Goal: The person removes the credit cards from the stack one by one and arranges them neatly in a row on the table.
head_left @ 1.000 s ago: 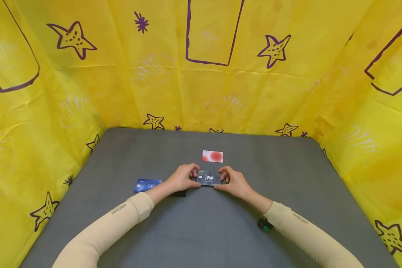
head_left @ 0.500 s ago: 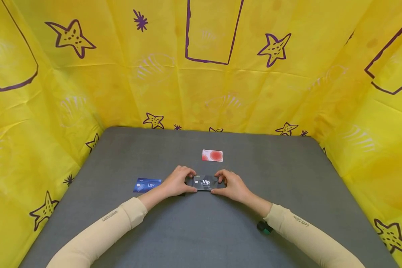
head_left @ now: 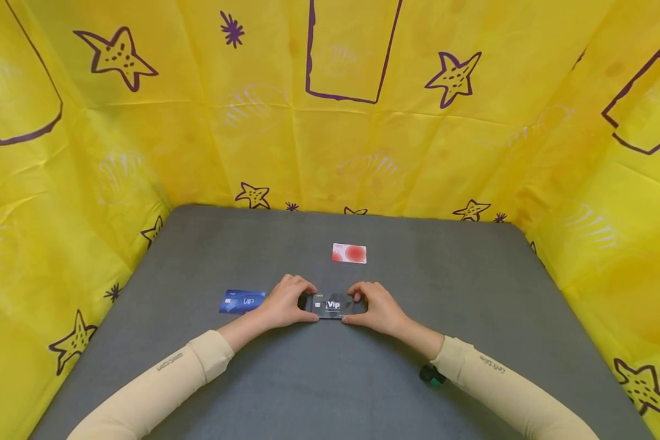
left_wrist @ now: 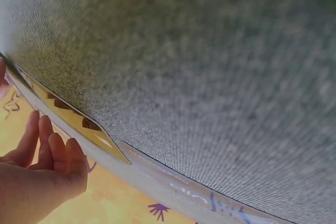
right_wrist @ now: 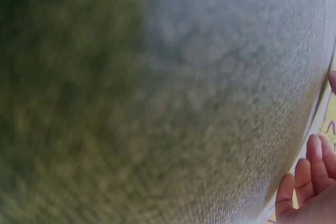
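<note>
Black VIP card [head_left: 332, 305], between both hands' grip

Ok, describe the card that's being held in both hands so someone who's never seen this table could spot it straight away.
On the grey table walled by yellow star-printed sheeting, look near the middle of the front half, where the left hand and right hand meet. Between them is the black card, pinched at its two short ends. Its dark face with white "Vip" lettering sets it apart from the blue card and the red-and-white card.

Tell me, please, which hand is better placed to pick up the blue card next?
Probably the left. The left hand lies just beside the blue card, while the right hand sits across the dark card, which both hands pinch by its ends.
</note>
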`<state>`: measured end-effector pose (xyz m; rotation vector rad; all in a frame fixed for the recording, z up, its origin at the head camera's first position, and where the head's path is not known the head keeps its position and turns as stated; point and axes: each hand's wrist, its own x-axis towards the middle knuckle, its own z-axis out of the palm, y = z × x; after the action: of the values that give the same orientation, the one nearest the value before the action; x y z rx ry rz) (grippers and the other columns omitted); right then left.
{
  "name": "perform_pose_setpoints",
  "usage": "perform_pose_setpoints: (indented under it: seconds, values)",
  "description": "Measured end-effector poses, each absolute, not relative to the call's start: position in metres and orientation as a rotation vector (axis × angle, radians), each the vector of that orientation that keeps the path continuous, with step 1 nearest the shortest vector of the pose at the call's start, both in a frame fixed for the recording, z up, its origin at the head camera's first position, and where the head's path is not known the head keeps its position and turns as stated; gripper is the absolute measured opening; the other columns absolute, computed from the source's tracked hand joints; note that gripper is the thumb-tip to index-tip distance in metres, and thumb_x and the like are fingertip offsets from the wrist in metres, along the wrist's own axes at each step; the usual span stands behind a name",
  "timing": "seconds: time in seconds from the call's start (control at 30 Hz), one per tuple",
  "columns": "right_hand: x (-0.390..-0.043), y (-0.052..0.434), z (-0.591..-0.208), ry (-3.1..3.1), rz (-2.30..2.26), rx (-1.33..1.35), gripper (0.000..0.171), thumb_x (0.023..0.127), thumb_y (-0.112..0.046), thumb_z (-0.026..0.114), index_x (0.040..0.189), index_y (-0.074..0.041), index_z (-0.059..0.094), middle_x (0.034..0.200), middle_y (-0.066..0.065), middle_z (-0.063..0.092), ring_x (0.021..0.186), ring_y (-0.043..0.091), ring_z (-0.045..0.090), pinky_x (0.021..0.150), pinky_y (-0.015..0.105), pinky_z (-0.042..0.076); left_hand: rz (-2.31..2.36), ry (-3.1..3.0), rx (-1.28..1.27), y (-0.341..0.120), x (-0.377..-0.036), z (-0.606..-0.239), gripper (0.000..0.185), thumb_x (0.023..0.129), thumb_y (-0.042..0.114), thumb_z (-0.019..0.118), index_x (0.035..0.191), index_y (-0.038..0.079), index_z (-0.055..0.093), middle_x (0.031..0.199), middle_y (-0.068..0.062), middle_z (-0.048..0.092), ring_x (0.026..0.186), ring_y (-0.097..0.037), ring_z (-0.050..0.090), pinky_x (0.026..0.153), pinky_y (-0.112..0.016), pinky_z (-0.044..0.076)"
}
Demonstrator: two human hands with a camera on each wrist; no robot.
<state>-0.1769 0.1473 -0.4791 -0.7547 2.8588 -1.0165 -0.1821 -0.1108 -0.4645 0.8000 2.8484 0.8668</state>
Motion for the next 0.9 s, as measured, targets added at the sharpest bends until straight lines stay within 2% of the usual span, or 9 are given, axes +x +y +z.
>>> perform_pose_setpoints:
  seconds: [0.43,0.9]
  values:
    - [-0.1729,0.1408,-0.4808,2.897,-0.919,-0.786,0.052,0.066,-0.040,0.089,0.105,-0.016,0.065,0.088,-0.007,0.057,0.084,0.012,0.045,0.073,0.032,0.035,0.856,2.841,0.782,-0.1186,-0.1757,-0.4660,0.049,0.067,0.034,0.088,0.105,0.011,0.069,0.102,-0.003,0.061,0.100,-0.023,0.046,0.087,-0.045,0.040]
    - [-0.1704,0.1378,-0.4825,2.917,-0.937,-0.800,0.051,0.066,-0.041,0.088,0.104,-0.016,0.064,0.086,-0.007,0.056,0.083,0.013,0.046,0.070,0.033,0.033,0.871,2.823,0.760,-0.1215,-0.1751,-0.4676,0.048,0.068,0.033,0.088,0.107,0.012,0.069,0.105,-0.005,0.059,0.102,-0.025,0.044,0.088,-0.045,0.038]
